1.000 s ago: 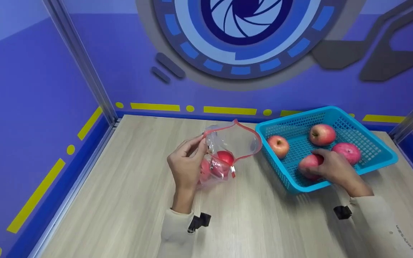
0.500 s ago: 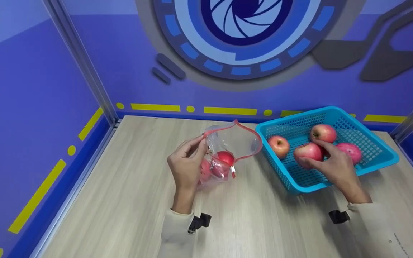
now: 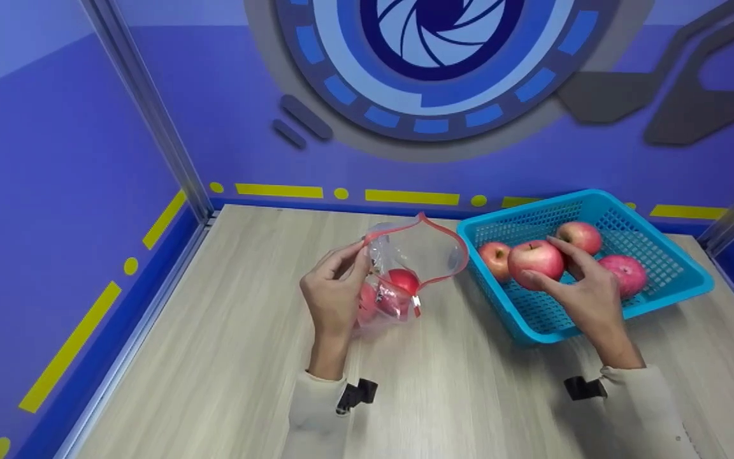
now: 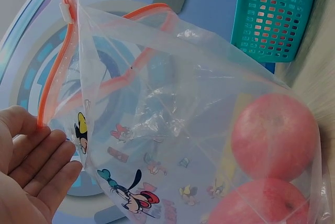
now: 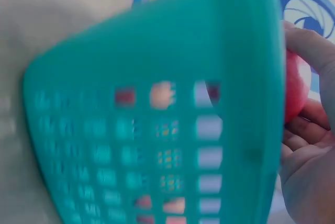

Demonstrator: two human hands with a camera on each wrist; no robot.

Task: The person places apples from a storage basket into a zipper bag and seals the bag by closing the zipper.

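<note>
My left hand [image 3: 334, 287] pinches the red-edged mouth of a clear zip bag [image 3: 419, 248] between thumb and fingers. The bag gapes open, and cartoon figures are printed on its side in the left wrist view. Inside it, at the bottom, lie two red apples [image 4: 275, 136]. My right hand [image 3: 587, 290] grips another apple [image 3: 536, 264], raised over the left part of the blue basket [image 3: 666, 299]. Three more apples lie in the basket: one at the left [image 3: 493, 260], one at the back [image 3: 580, 238] and a pinker one [image 3: 624, 275] at the right.
The basket's near wall [image 5: 157, 130] blocks much of the right wrist view. Behind the wooden table [image 3: 227, 357] stands a blue printed wall [image 3: 214, 108], with another panel on the left. The basket's left rim stands close beside the bag's mouth.
My right hand has lifted the apple from the front of the basket and moved it up and left. The left hand and the bag have stayed nearly still.
</note>
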